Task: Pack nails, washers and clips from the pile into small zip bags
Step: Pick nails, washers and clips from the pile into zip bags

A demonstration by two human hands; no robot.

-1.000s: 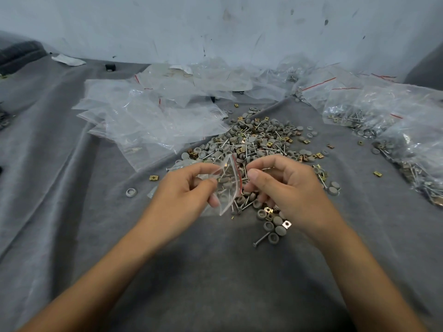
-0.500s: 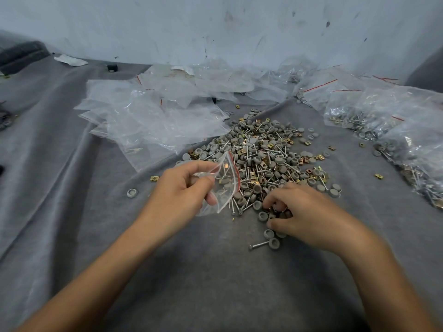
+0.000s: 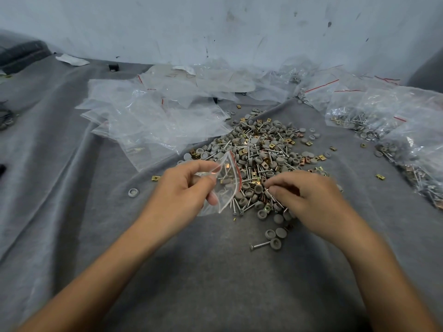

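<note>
1. Holding the bag [image 3: 226, 185] was the left hand's [image 3: 184, 188] job. Thumb and fingers pinched one wall, and the mouth with its red zip strip gaped toward the right hand [image 3: 309, 200].
2. Right hand sat on the near edge of the pile [image 3: 261, 149], fingertips curled down into the bits. Its own fingers hid the tips, so I couldn't tell whether it had actually pinched anything.
3. What mattered: the bag mouth was just left of the right fingertips, close but apart. The red strip ran roughly away from the person, so I'd guess any piece had to go in sideways, leftward. The right hand was clearly the nearer one to the pile.
4. A few nails [image 3: 225, 188] showed through the plastic, but the count was unreadable.
5. Empty bags [image 3: 155, 121] lay beyond the left hand. Filled bags [image 3: 383, 116] lay off right of the right hand, cut off at the frame edge.
</note>
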